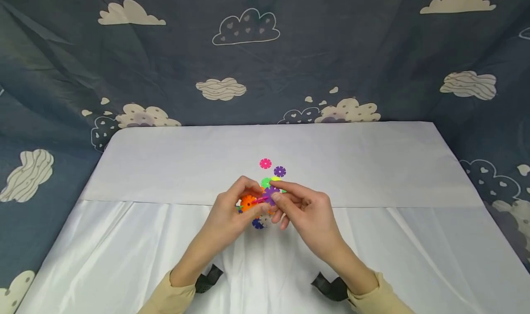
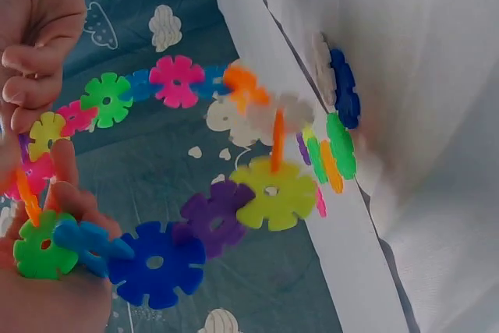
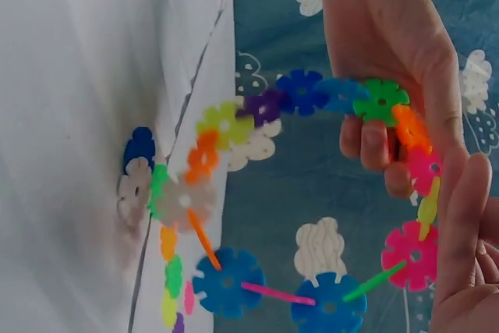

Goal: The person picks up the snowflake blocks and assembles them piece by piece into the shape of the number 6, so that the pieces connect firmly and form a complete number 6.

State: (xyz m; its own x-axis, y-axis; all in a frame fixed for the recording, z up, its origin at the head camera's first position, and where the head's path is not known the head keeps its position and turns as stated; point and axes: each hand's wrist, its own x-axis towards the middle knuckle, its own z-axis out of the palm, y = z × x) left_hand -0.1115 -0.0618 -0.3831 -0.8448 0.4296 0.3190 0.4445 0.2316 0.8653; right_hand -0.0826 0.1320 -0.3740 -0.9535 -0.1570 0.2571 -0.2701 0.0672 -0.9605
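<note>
A ring-like chain of slotted, flower-shaped plastic discs in many colours hangs between the two hands, above the table. My left hand pinches the chain near an orange disc and a pink one; in the left wrist view its fingers are at a green disc. My right hand pinches a purple disc between thumb and index finger, close to the left fingertips. Whether the purple disc is slotted into its neighbour is hidden by the fingers. Part of the chain is blurred in both wrist views.
Loose discs lie on the white-covered table beyond and below the hands: a pink disc, a purple disc, a dark blue disc beside a whitish one, and several others. A dark cloud-patterned cloth hangs behind.
</note>
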